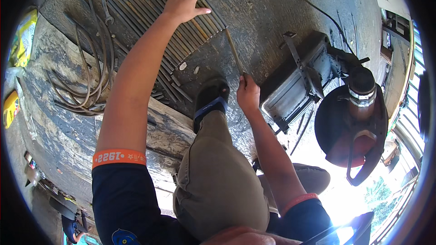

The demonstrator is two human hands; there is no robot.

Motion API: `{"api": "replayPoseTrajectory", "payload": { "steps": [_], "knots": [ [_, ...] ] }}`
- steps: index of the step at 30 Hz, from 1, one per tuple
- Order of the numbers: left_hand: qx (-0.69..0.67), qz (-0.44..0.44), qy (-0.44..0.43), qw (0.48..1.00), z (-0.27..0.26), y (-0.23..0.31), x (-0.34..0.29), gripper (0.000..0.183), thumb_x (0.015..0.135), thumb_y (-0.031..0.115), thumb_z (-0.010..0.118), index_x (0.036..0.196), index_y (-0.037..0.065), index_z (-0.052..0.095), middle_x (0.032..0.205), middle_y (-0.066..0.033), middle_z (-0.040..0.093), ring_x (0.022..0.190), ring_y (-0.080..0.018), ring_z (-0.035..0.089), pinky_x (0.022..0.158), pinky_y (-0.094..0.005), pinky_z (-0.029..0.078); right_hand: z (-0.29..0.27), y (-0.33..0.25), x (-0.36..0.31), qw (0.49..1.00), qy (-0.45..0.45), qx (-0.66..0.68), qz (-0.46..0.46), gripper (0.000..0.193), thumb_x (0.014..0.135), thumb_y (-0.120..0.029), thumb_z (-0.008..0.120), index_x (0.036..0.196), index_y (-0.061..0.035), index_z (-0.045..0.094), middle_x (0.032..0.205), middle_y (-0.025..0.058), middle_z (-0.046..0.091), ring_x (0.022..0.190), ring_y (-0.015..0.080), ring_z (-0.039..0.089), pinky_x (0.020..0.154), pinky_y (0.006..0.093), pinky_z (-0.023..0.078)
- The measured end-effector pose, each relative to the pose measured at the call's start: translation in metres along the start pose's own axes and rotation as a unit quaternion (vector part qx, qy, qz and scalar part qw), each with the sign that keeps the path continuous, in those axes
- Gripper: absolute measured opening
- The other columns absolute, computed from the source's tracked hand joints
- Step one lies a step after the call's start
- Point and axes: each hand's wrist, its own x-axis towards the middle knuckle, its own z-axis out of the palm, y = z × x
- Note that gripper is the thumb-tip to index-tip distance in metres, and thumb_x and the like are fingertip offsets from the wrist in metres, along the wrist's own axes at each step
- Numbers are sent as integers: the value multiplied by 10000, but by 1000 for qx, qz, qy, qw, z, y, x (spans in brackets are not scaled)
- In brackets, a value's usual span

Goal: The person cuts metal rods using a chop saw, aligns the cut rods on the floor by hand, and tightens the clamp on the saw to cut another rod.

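Note:
Many thin metal rods [136, 7] lie side by side in a flat row on the floor. My left hand [185, 5] rests on top of this row with its fingers spread. Lower and to the right, my right hand [248, 94] is closed round the near end of a single metal rod [233, 51]. The far end of that rod meets the right-hand corner of the row. I cannot tell whether it touches the others. Some rod ends stick out unevenly below the row, near my sandalled foot [212, 97].
A chop saw [352, 122] with a metal base [295, 81] stands at the right, its cable [336, 22] running along the floor. Bent rods [86, 86] lie at the left beside a combination wrench [105, 2]. A weathered wooden beam [170, 122] crosses near my foot.

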Motion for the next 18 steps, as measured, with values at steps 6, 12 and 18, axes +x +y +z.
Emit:
{"api": "replayPoseTrajectory", "payload": {
  "steps": [6, 12, 18],
  "knots": [
    [0, -10, -11, 1000, -2, 1, -1, 664, 803, 608, 629, 1338, 226, 528, 1442, -60, 400, 1389, -273, 283, 1130, -532, 233, -4, -2, 4, 999, -10, 15, 46, 155, 923, -132, 540, 949, -2, 619, 725, 241, 609, 702, 445, 608, 604, 508, 449],
    [-17, -27, -32, 999, -7, 2, -1, 686, 777, 605, 661, 1331, 220, 536, 1454, -64, 389, 1402, -270, 264, 1141, -541, 208, -6, -7, 11, 1000, -14, 21, 16, 162, 928, -138, 532, 940, 4, 610, 733, 246, 602, 720, 453, 603, 629, 517, 451],
    [-34, -28, -33, 998, -11, 3, -1, 704, 752, 602, 679, 1320, 208, 549, 1449, -63, 397, 1400, -265, 270, 1142, -546, 206, -3, -10, 9, 998, -27, 39, 31, 186, 936, -158, 529, 948, 8, 610, 711, 241, 590, 681, 434, 600, 606, 490, 438]
  ]
}}
